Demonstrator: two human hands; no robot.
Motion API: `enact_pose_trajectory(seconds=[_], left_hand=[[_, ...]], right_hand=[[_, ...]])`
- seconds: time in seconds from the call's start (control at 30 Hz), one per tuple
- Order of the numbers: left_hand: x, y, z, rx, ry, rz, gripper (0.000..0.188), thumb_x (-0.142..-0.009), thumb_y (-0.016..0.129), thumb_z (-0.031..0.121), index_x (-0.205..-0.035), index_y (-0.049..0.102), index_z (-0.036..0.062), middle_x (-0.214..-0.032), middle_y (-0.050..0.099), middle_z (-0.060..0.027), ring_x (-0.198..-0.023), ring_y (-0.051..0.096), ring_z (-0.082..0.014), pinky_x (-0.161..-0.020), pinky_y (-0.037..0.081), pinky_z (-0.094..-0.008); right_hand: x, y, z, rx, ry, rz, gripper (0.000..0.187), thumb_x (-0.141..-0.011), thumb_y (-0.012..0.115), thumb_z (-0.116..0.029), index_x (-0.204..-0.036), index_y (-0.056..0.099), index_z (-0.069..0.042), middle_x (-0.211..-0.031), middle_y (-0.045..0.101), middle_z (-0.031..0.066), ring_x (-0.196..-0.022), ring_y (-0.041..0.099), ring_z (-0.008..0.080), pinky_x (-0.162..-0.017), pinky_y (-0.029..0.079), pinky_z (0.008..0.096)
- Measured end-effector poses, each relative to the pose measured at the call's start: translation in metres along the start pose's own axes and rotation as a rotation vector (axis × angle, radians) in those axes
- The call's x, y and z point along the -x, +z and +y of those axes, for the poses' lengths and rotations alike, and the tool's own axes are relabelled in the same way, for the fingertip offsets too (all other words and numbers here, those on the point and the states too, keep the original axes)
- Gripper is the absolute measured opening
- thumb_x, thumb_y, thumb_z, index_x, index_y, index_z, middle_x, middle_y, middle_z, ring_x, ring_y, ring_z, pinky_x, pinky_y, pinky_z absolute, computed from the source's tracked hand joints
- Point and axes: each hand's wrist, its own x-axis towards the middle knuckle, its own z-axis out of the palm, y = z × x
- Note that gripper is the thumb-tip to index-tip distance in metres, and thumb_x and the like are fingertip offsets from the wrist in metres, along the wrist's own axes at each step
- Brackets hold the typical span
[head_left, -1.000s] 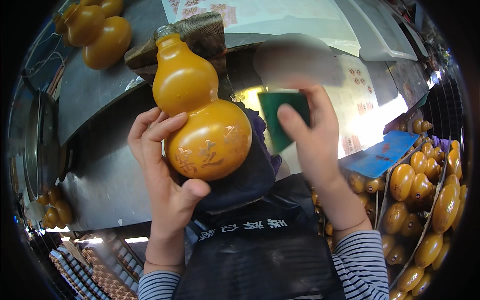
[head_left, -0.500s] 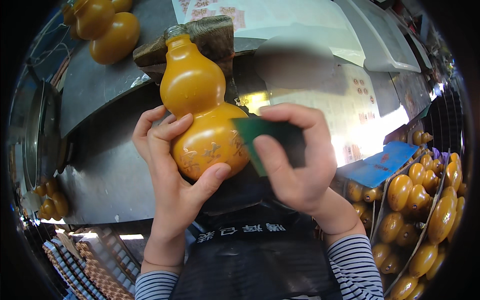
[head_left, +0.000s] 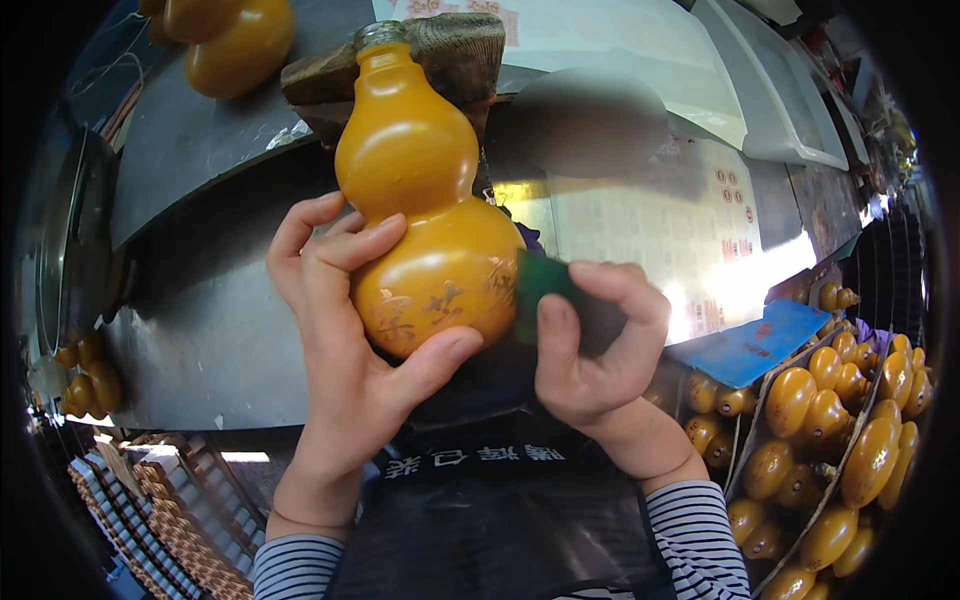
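A yellow-orange gourd-shaped bottle (head_left: 410, 150) leans in front of me, its threaded glass mouth at the far end against a notched wooden block (head_left: 465, 45). My left hand (head_left: 340, 350) grips the lower bulb from the left, fingers on top and thumb near the base. Gold-toned characters run across that bulb. In my right hand (head_left: 610, 370), a flat dark green piece (head_left: 543, 285) is pinched between thumb and fingers. Its near edge is at the bulb's right side, beside the last character. Blur hides whether it touches, and what exactly it is.
More gourd bottles (head_left: 240, 45) stand on the grey table at far left. Label sheets (head_left: 640, 230) lie beyond my right hand, with a white tray (head_left: 795, 110) farther back. At right, a blue folder (head_left: 745, 345) rests by a divided crate of small gourd bottles (head_left: 790, 400).
My right hand has drawn the green piece from over the lettered front of the bulb to its right side. My left hand keeps its grip, and the whole view has shifted slightly.
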Motion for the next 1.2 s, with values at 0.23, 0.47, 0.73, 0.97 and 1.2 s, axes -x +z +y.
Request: enact_pose_trajectory(seconds=[0.23,0.47,0.73,0.97,1.2], left_hand=[[0.000,-0.005,0.000,0.080,0.034,-0.035,0.058,-0.082,0.066,0.038,-0.125,0.049,0.0048,-0.134,0.031,-0.0160,-0.128,0.032,-0.0283,-0.105,0.031,-0.0384],[-0.001,-0.009,-0.016,0.433,0.071,-0.055,0.034,-0.098,0.041,0.020,-0.123,0.056,0.0021,-0.131,0.038,-0.0150,-0.130,0.029,-0.0250,-0.107,0.027,-0.0362],[0.000,-0.009,-0.028,0.651,0.061,-0.052,0.054,-0.093,0.054,0.043,-0.129,0.047,0.0034,-0.133,0.035,-0.0129,-0.130,0.033,-0.0236,-0.108,0.029,-0.0350],[0.006,-0.005,-0.022,0.534,-0.012,-0.071,0.067,-0.077,0.078,0.023,-0.129,0.040,0.0022,-0.130,0.034,-0.0132,-0.127,0.036,-0.0237,-0.107,0.031,-0.0347],[0.008,-0.007,-0.022,0.518,-0.062,-0.099,0.067,-0.078,0.076,0.019,-0.130,0.037,0.0024,-0.130,0.034,-0.0130,-0.126,0.038,-0.0232,-0.106,0.033,-0.0342]], right_hand=[[0.002,-0.004,-0.009,0.260,-0.080,-0.101,0.039,-0.079,0.072,-0.001,-0.113,0.052,0.006,-0.102,0.059,0.0154,-0.081,0.061,0.0216,-0.073,0.050,0.0279],[-0.018,-0.018,-0.040,0.391,-0.351,-0.447,0.021,-0.066,0.074,-0.008,-0.087,0.070,-0.010,-0.096,0.066,0.0039,-0.081,0.060,0.0169,-0.070,0.044,0.0312],[-0.031,0.005,-0.051,0.301,-0.341,-0.899,0.026,-0.064,0.076,-0.013,-0.089,0.070,-0.009,-0.081,0.062,0.0024,-0.075,0.057,0.0195,-0.068,0.042,0.0317],[-0.093,0.030,-0.039,0.338,-0.264,-0.739,0.029,-0.074,0.074,0.003,-0.099,0.059,0.000,-0.086,0.063,0.0075,-0.078,0.061,0.0139,-0.072,0.048,0.0230],[-0.098,0.005,-0.033,0.117,-0.040,-0.775,0.027,-0.071,0.076,0.000,-0.094,0.063,0.000,-0.081,0.065,0.0101,-0.074,0.064,0.0191,-0.066,0.050,0.0263]])
